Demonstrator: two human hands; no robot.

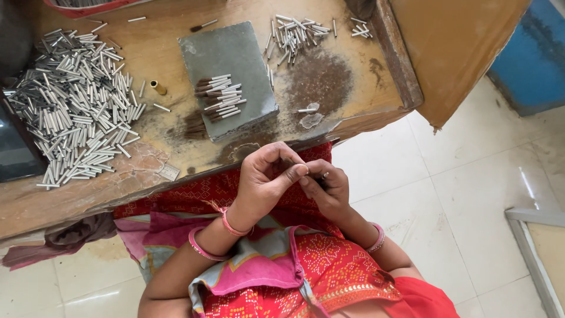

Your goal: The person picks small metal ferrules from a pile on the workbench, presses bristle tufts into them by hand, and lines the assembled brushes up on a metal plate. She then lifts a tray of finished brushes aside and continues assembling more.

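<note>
Both my hands are up close together over my lap, just off the near edge of the worn wooden bench [353,82]. My left hand [265,182] is curled nearly closed, thumb and forefinger pinched on something small and dark at the tips; can't tell exactly what, it's mostly hidden. My right hand [329,188] is closed in a fingertip pinch on one short thin silver metal tube [324,175], only its end showing. The two pinches almost touch.

Handling judgement: the tube looks light, stiff and smooth, so slippery and easy to drop or roll away. A thin wall probably dents if squeezed hard. Best held near the middle with thumb and forefinger pads, open end left free.

On the bench:
- big loose heap of the same silver tubes [76,100], far left
- smaller scatter of tubes [297,32], far, right of centre
- grey flat stone slab [229,76] in the middle, carrying a small stack of tubes with dark brown ends [220,97]
- small brass cylinder [158,87] between the heap and the slab
- one stray tube [306,110] lying right of the slab

Pink bangles [232,227] sit on my left wrist, and there's one on the right too. The red patterned cloth [329,265] of my clothes lies below, white tiled floor [459,194] to the right.
</note>
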